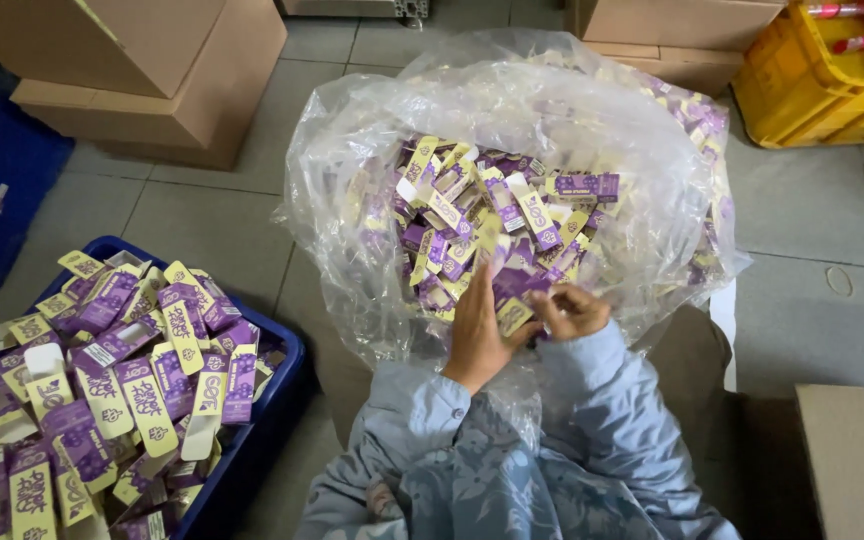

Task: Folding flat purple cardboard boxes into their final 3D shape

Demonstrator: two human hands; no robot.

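Reaching into the clear bag [512,150], a purple carton [514,300] is gripped by the left hand [479,330] and right hand [570,312], fingers closed; folding seems underway.

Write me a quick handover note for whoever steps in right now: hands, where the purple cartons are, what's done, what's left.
Left hand: inside the mouth of the clear plastic bag, palm against a flat purple and yellow carton.
Right hand: pinching the same carton from the other side.
Bag: in front of the person, holds a large heap of flat cartons.
Blue crate: on the floor at the person's left, piled with cartons of the same purple and yellow kind, many looking opened up into box shape.
Done: the crate is heaped full.
Left: the bag looks far from emptied; one carton is in hand.
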